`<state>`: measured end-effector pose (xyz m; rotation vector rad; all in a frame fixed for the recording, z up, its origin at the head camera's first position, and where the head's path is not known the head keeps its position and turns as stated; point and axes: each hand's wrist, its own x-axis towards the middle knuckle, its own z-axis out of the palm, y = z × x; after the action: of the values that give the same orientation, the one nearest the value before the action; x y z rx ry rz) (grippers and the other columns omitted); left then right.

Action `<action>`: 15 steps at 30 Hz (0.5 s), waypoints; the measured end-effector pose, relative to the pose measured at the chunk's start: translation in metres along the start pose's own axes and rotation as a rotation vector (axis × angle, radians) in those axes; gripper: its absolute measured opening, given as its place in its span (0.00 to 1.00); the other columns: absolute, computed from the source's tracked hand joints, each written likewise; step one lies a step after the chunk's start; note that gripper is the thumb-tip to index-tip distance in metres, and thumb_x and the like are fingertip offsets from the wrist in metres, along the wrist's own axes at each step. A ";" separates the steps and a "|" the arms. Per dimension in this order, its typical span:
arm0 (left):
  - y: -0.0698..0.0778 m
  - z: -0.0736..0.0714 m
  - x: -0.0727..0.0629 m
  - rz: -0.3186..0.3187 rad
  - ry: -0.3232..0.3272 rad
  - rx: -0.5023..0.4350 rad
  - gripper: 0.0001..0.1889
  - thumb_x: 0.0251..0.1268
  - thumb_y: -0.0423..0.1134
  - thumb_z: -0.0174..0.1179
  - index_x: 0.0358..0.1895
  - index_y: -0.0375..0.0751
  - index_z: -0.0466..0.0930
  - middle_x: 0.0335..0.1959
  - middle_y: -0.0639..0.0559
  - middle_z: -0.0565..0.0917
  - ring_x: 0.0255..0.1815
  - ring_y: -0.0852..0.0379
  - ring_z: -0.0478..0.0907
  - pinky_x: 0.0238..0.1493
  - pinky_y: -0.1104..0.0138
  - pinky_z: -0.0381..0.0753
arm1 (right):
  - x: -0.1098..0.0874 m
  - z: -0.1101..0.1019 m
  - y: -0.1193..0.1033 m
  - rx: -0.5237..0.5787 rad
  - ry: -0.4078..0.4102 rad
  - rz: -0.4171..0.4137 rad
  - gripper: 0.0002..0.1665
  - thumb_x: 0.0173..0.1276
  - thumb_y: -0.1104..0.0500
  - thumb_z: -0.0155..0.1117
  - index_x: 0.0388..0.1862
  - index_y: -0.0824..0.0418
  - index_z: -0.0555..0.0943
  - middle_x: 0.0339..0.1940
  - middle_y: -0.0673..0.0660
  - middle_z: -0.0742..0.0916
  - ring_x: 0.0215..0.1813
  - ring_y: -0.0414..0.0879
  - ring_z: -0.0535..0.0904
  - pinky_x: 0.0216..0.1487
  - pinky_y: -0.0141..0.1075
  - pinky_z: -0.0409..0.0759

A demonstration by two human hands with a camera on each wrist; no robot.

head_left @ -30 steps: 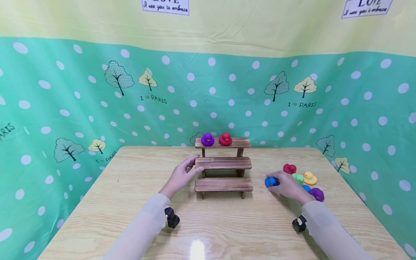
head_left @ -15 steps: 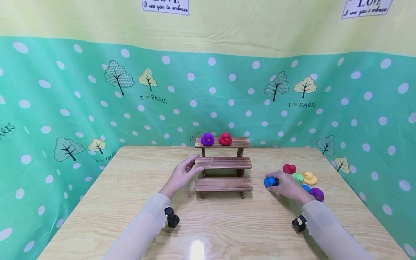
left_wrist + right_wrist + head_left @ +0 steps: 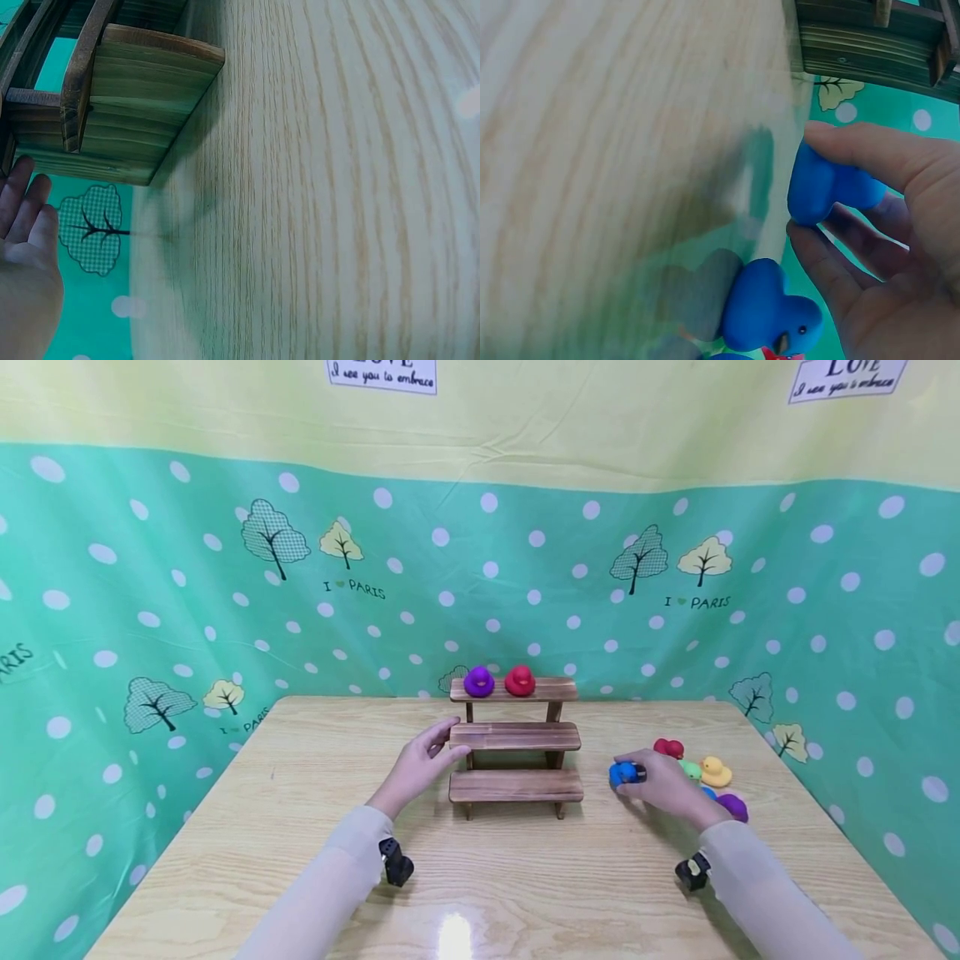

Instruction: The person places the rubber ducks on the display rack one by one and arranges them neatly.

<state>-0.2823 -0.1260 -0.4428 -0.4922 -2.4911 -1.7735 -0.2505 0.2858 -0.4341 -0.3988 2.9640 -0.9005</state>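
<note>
1. The right hand (image 3: pixel 666 787), right of centre in the head view, pinches a blue duck (image 3: pixel 624 774) between thumb and fingertips. Whether the duck's base touches the table (image 3: pixel 562 877) I cannot tell.

2. In the right-wrist view the blue duck sits at middle right, thumb above it and fingers below; a second blue duck (image 3: pixel 761 304) lies at bottom centre, its eye and beak showing.

3. The left hand (image 3: pixel 420 767), left of centre, holds nothing: its fingers reach out fairly straight, thumb apart, at the left end of the stand's (image 3: pixel 516 787) middle shelf. Whether they touch the wood I cannot tell.

4. The stand, in brown wood, has three stepped shelves at the centre of the head view. On its top shelf sit a purple duck (image 3: pixel 478 682) at the left and, just beside it, a red duck (image 3: pixel 521 681).

5. Behind the right hand, at middle right, lie a dark red duck (image 3: pixel 670 748), a green duck (image 3: pixel 691 770), a yellow duck (image 3: pixel 716 772) and another purple duck (image 3: pixel 732 807), partly covered by the wrist; the green duck is partly hidden too.

6. A green, white-dotted curtain (image 3: pixel 510 593) with a yellow upper band fills the background.
</note>
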 end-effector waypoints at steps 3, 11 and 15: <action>0.001 0.000 -0.001 -0.002 0.000 -0.001 0.36 0.64 0.56 0.68 0.73 0.48 0.70 0.73 0.45 0.69 0.72 0.45 0.66 0.72 0.58 0.66 | 0.001 -0.003 -0.002 0.033 0.003 -0.007 0.30 0.65 0.60 0.74 0.64 0.69 0.78 0.61 0.71 0.80 0.60 0.68 0.77 0.59 0.62 0.78; 0.001 -0.001 0.000 -0.002 -0.001 0.006 0.37 0.64 0.55 0.68 0.73 0.45 0.69 0.72 0.44 0.69 0.71 0.45 0.67 0.72 0.60 0.66 | 0.003 -0.011 -0.009 0.066 0.046 -0.055 0.30 0.65 0.62 0.73 0.64 0.70 0.77 0.61 0.72 0.78 0.57 0.67 0.79 0.56 0.58 0.81; 0.000 -0.001 0.000 -0.001 -0.003 0.004 0.37 0.64 0.55 0.68 0.73 0.45 0.69 0.72 0.44 0.70 0.71 0.46 0.68 0.72 0.61 0.66 | 0.004 -0.015 -0.014 0.058 0.059 -0.082 0.30 0.64 0.63 0.72 0.63 0.71 0.77 0.61 0.74 0.78 0.56 0.67 0.80 0.55 0.58 0.82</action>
<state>-0.2827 -0.1269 -0.4419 -0.4938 -2.4966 -1.7692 -0.2526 0.2822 -0.4138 -0.5032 2.9856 -1.0211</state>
